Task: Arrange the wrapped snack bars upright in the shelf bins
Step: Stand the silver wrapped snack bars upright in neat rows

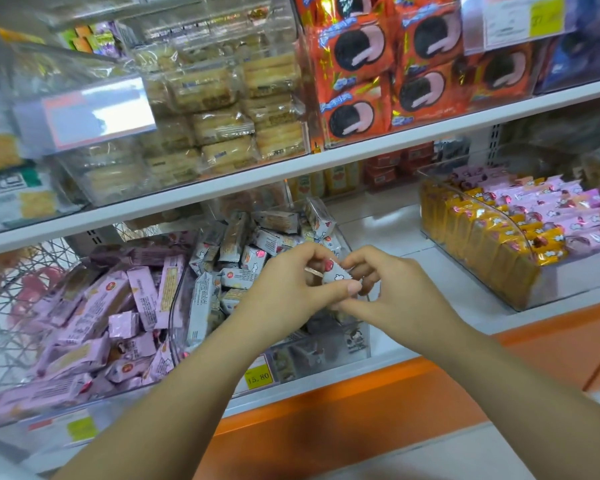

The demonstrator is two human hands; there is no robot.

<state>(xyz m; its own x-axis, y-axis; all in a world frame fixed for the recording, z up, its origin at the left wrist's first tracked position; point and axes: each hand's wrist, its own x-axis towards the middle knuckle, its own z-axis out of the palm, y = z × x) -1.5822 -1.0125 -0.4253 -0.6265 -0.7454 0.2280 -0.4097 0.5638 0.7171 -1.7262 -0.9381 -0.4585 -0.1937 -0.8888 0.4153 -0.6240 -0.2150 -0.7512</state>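
A white wrapped snack bar [335, 273] is held between both hands above a clear bin [359, 341] on the lower shelf. My left hand [291, 289] pinches it from the left with curled fingers and thumb. From the right, my right hand [392, 289] pinches the same bar. Several white wrapped bars [232, 268] lie jumbled in that bin. Left of it, pink wrapped bars [97, 317] lie in a heap in another clear bin.
To the right, a clear bin [568, 289] holds yellow bars [482, 244] and pink bars [551, 209] standing upright in rows. The white shelf [388, 233] shows between the bins. The upper shelf carries biscuit packs [222, 112] and orange packs [395, 81]. A yellow price tag [258, 376] hangs in front.
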